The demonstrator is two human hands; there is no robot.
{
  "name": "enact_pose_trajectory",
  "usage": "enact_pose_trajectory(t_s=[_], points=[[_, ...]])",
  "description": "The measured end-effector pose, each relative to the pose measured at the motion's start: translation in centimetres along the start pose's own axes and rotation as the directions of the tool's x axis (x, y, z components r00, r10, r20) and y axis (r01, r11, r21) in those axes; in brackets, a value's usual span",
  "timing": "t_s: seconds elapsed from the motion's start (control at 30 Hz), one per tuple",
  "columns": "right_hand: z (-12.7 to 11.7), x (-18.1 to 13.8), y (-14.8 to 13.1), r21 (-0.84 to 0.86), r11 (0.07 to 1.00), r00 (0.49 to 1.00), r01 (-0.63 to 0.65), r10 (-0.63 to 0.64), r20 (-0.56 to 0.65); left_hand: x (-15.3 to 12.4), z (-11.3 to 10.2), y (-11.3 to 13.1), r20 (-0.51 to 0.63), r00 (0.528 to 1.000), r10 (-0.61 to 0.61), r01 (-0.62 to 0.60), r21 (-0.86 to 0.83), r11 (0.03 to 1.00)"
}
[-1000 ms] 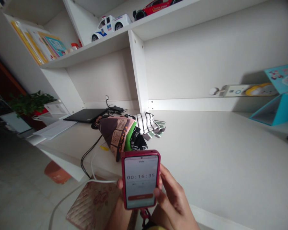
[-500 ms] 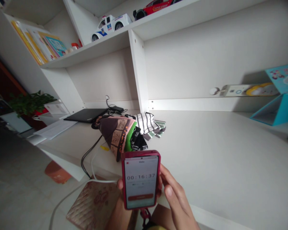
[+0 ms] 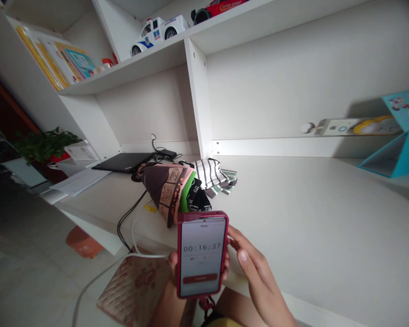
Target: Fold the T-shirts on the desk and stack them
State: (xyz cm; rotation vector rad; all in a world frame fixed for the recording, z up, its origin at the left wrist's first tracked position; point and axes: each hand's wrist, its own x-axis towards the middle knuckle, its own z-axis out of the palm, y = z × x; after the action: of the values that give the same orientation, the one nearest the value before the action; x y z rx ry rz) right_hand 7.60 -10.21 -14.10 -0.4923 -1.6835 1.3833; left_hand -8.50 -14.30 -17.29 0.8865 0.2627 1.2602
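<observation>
A smartphone (image 3: 202, 259) in a dark red case stands tilted toward me, its lit screen reading 00:16:37 above a red button. My left hand (image 3: 173, 265) grips it from behind, with fingertips curling round the phone's right edge. Beside that edge is my right hand (image 3: 255, 268), fingers extended and thumb apart; its index fingertip is close to the case, and I cannot tell whether it touches. A red strap (image 3: 207, 305) hangs below the phone. Just past the phone lies a heap of caps and cloth: a brown and pink cap (image 3: 165, 188), a black printed cloth (image 3: 197, 200) and a striped cloth (image 3: 209, 175).
A black laptop (image 3: 122, 162) and cables lie at the desk's left. A blue box (image 3: 386, 154) and a power strip (image 3: 339, 127) are at the right. Toy cars (image 3: 160, 34) and books (image 3: 54, 59) fill the shelf above. A quilted cushion (image 3: 132, 290) sits below.
The right thumb has lifted and shifted slightly right, a little farther from the phone. The left hand keeps its hold, and the timer reading is the same. The camera view has shifted slightly.
</observation>
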Motion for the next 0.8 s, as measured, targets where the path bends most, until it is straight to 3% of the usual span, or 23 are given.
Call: enact_pose_trajectory(t_s=[0.2,0.37,0.47,0.67,0.8], points=[[-1.9,1.8,0.5,-0.341,0.939,0.999,-0.044,0.052,0.014,0.5,1.4,0.6,-0.07,0.997,0.014,-0.02,-0.087,0.996],[-2.2,1.9,2.0,-0.614,0.785,0.986,0.087,0.022,0.167,0.2,1.1,0.5,-0.123,0.992,-0.015,0.006,-0.076,0.997],[-2.0,1.8,2.1,-0.678,0.723,0.981,0.134,-0.001,0.193,0.1,0.8,0.5,-0.115,0.993,-0.023,0.013,-0.089,0.996],[-1.9,1.8,2.0,-0.71,0.695,0.979,0.118,0.039,0.201,0.1,0.3,0.2,-0.067,0.997,-0.028,0.019,-0.133,0.991],[-2.1,1.7,2.0,-0.71,0.694,0.978,0.123,0.036,0.205,-3.3,-0.9,-0.3,-0.029,0.979,-0.201,0.194,-0.157,0.968]])
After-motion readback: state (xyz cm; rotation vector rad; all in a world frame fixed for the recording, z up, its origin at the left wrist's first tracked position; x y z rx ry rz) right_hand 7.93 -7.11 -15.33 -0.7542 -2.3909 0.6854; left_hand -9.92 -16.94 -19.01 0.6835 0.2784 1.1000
